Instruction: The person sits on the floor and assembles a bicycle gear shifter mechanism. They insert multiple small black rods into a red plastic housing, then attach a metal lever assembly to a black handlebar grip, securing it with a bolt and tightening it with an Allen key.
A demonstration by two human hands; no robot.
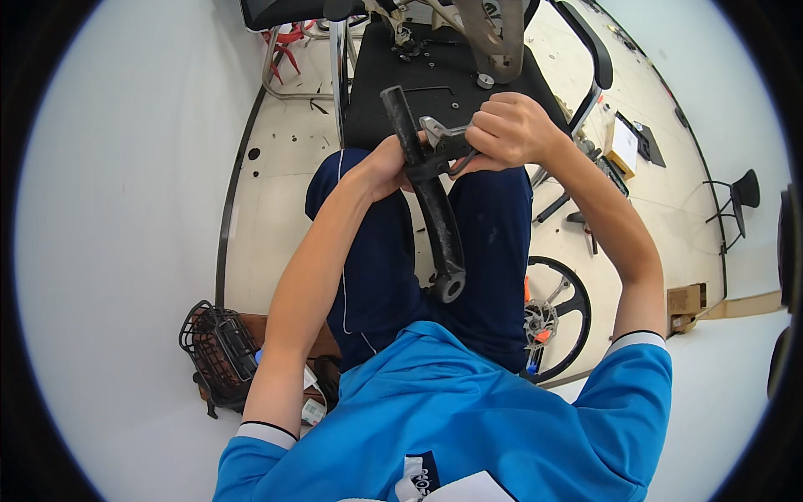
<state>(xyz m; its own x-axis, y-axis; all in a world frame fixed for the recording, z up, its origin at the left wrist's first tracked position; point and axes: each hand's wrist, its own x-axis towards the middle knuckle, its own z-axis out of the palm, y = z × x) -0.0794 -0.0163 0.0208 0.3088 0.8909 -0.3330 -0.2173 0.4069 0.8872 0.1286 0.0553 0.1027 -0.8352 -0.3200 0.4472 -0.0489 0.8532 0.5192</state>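
Between my knees stands a slightly curved black tube [441, 222], tilted, with a round eyelet at its lower end. My left hand [389, 169] is closed on it from the left, its fingers partly hidden behind. A black clamp [428, 169] sits around the tube beside that hand, with a silver lever [436, 131] above it. On the right, my right hand [512, 132] is closed around the outer end of the lever. A thin black bent piece [465, 162] curves under those fingers; whether it is gripped too, I cannot tell.
Ahead is a black chair seat [381, 71] bearing a hex key [428, 89], small hardware and a grey frame part [493, 38]. A spoked wheel [577, 322] with a brake disc [541, 323] lies right of my legs. A black basket [219, 347] stands at left.
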